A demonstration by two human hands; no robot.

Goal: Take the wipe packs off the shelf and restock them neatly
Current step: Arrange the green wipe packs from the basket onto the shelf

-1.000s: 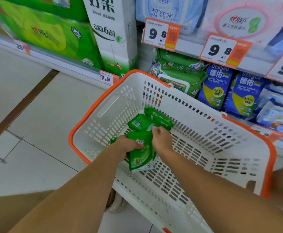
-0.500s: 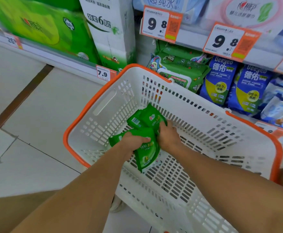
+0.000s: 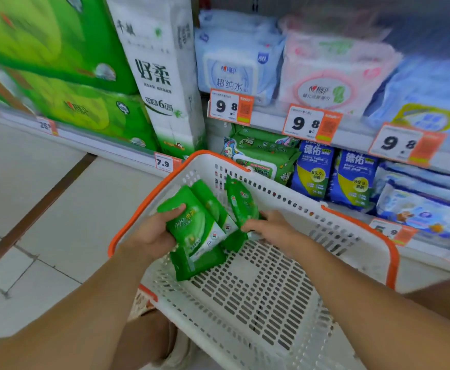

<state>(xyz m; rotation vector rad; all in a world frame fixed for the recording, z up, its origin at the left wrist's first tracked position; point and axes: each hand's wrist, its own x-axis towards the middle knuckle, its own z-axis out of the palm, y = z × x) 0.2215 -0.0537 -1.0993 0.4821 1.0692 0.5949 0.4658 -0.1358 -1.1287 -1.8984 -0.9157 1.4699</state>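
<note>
Shop aisle, pale tiled floor (image 3: 58,209), shelving along the far side. Small green wipe packs (image 3: 200,228) sit in a bunch over the left end of a white basket (image 3: 272,303) with an orange rim, lifted off its slotted bottom.

Left hand (image 3: 154,233) grips the front pack from the left, thumb across its top corner, fingers hidden behind the bunch. At least two more packs are fanned behind and under it; exact count unclear. Right hand (image 3: 269,228) holds another green pack (image 3: 241,201), which stands upright near the basket's far wall, just right of the bunch; fingers curl at its lower edge. Both hands are clamped on packs, close together, not touching each other.

Basket is tilted toward the camera, its far rim up against the lower shelf (image 3: 432,252).

On that lower shelf, left to right: green flip-lid wipe packs (image 3: 261,153) stacked flat, two blue upright packs (image 3: 336,174), pale blue packs (image 3: 418,198) lying flat. Upper shelf: light blue wipes (image 3: 234,68), pink-white wipes (image 3: 330,73), more blue at the right edge, blurred. Orange price tags (image 3: 230,106) on the upper shelf edge read 9.8.

Left of those shelves: tall white tissue bundle (image 3: 162,76), then green tissue bales (image 3: 58,76), with a 7.9 tag (image 3: 164,162) below the white bundle.
</note>
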